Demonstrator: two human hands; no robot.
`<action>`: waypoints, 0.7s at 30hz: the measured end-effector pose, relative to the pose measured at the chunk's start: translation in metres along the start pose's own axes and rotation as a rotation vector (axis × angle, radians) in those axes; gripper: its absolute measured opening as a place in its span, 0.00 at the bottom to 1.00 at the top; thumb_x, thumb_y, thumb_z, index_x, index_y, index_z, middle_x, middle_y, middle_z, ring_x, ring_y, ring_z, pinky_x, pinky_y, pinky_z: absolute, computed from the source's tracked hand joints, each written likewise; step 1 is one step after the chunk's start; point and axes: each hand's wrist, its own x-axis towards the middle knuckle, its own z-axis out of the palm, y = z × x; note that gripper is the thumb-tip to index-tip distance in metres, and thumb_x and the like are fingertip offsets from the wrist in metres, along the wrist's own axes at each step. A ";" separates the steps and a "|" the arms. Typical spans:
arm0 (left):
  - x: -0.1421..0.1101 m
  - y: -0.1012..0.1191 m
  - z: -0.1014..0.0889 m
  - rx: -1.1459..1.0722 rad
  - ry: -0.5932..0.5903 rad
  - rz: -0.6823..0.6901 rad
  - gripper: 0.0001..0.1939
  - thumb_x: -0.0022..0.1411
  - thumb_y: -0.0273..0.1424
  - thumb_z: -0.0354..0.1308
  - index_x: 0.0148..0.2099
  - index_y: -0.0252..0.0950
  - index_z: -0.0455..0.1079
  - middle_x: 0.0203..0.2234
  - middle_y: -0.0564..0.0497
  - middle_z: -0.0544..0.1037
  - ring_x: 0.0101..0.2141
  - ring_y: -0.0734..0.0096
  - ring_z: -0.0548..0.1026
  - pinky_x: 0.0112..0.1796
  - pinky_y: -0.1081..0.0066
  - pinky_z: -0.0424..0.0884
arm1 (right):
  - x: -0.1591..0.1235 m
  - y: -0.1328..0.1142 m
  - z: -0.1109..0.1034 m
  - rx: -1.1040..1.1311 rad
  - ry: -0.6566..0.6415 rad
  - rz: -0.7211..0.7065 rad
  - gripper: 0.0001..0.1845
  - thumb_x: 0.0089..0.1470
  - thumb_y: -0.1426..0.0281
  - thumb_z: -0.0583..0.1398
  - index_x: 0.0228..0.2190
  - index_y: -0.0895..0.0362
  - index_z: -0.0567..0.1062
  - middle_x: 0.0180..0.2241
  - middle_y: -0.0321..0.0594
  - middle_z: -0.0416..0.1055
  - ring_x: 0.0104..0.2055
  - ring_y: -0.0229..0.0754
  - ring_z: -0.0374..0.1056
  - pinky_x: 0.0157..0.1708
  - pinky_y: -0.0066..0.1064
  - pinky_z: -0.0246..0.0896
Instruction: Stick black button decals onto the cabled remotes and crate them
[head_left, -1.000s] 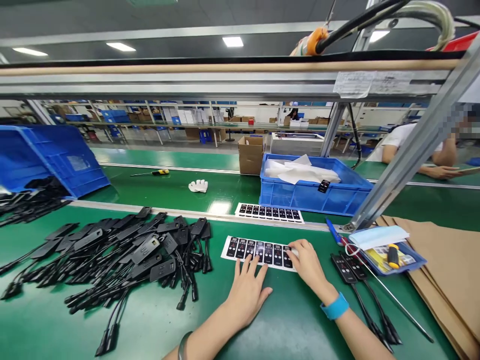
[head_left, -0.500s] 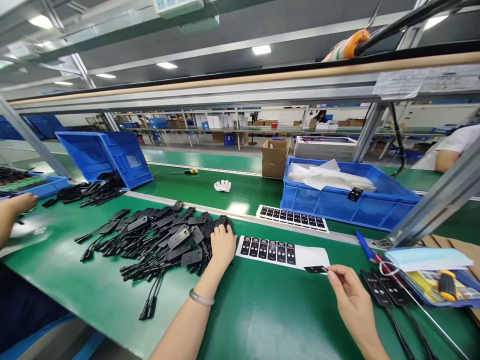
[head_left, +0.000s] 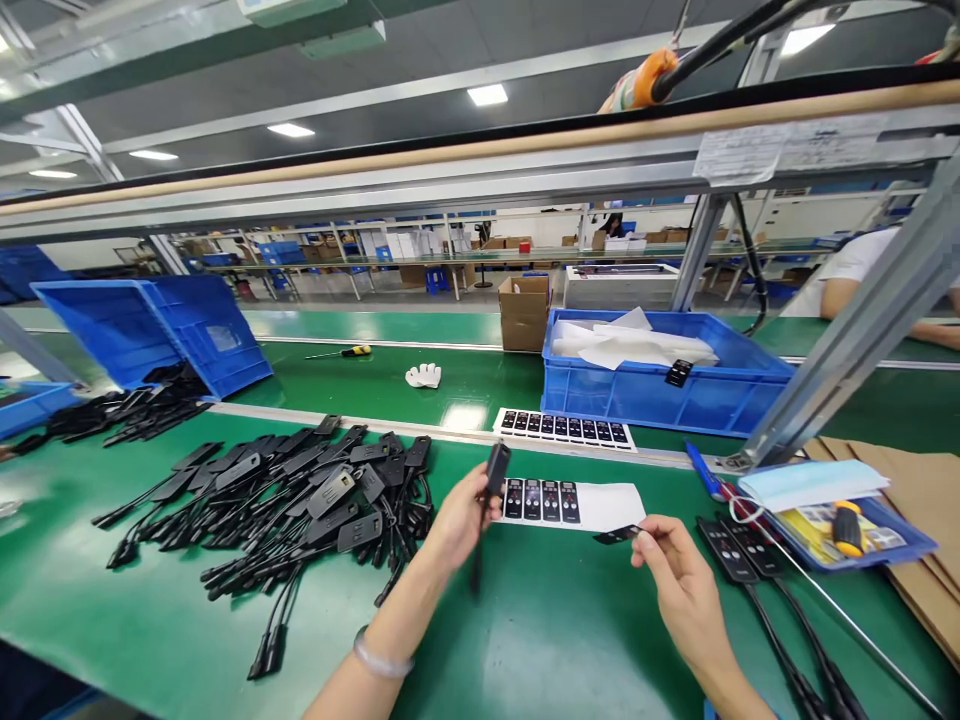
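My left hand (head_left: 459, 520) is closed around a black corded controller (head_left: 496, 468), held upright with its cable hanging below. Between the thumb and fingers of my right hand (head_left: 679, 565) is a black sticker (head_left: 616, 535), held by one end. A white label sheet (head_left: 611, 505) with several black stickers lies between the hands, its left end hidden by my left hand. To the left spreads a heap of black corded controllers (head_left: 330, 492). Two controllers with printed black faces (head_left: 726, 550) lie to the right of my right hand.
A second sticker sheet (head_left: 566, 428) lies before a blue bin (head_left: 660, 400) holding white paper. A tipped blue crate (head_left: 217, 335), a screwdriver (head_left: 351, 351) and a white glove (head_left: 424, 376) are farther back. At right sits a tool tray (head_left: 900, 550); a metal post (head_left: 847, 330) slants up.
My left hand has lifted a controller from the heap's right edge and moved right, over the sheet's left end. My right hand still pinches the sticker. The view has shifted.
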 end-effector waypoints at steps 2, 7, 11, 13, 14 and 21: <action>-0.016 -0.001 0.023 -0.156 -0.159 -0.062 0.23 0.65 0.37 0.37 0.52 0.28 0.64 0.38 0.39 0.74 0.31 0.69 0.73 0.37 0.65 0.72 | -0.001 -0.002 0.000 0.009 -0.012 -0.002 0.12 0.57 0.57 0.54 0.35 0.54 0.66 0.26 0.34 0.64 0.26 0.38 0.64 0.28 0.29 0.60; -0.049 -0.013 0.061 -0.665 -0.469 -0.273 0.24 0.55 0.31 0.60 0.53 0.31 0.61 0.37 0.42 0.76 0.31 0.73 0.74 0.37 0.70 0.71 | -0.002 -0.004 0.002 0.049 -0.039 0.003 0.11 0.57 0.59 0.55 0.32 0.54 0.67 0.23 0.31 0.61 0.23 0.35 0.60 0.24 0.27 0.57; -0.061 -0.016 0.068 -0.604 -0.570 -0.219 0.30 0.50 0.30 0.65 0.54 0.33 0.60 0.31 0.47 0.77 0.28 0.71 0.76 0.33 0.70 0.71 | -0.003 -0.005 0.008 0.098 -0.085 0.057 0.11 0.54 0.59 0.58 0.30 0.55 0.69 0.23 0.32 0.61 0.20 0.33 0.57 0.20 0.25 0.55; -0.063 -0.016 0.070 -0.572 -0.613 -0.203 0.31 0.50 0.29 0.65 0.55 0.33 0.59 0.27 0.48 0.77 0.27 0.70 0.76 0.33 0.71 0.71 | -0.004 -0.006 0.010 0.096 -0.108 0.073 0.12 0.53 0.59 0.60 0.30 0.56 0.71 0.22 0.33 0.63 0.20 0.33 0.57 0.19 0.25 0.55; -0.064 -0.016 0.070 -0.570 -0.631 -0.207 0.32 0.49 0.28 0.65 0.55 0.33 0.59 0.27 0.49 0.77 0.28 0.70 0.76 0.34 0.71 0.71 | -0.005 -0.006 0.012 0.093 -0.116 0.080 0.13 0.52 0.59 0.60 0.30 0.56 0.72 0.22 0.33 0.63 0.21 0.34 0.58 0.19 0.25 0.55; -0.068 -0.021 0.076 -0.647 -0.724 -0.314 0.33 0.43 0.23 0.65 0.52 0.34 0.60 0.36 0.42 0.78 0.32 0.65 0.79 0.36 0.67 0.73 | -0.015 -0.004 0.019 0.060 -0.160 0.138 0.14 0.50 0.58 0.61 0.30 0.57 0.74 0.24 0.37 0.68 0.25 0.38 0.64 0.25 0.26 0.63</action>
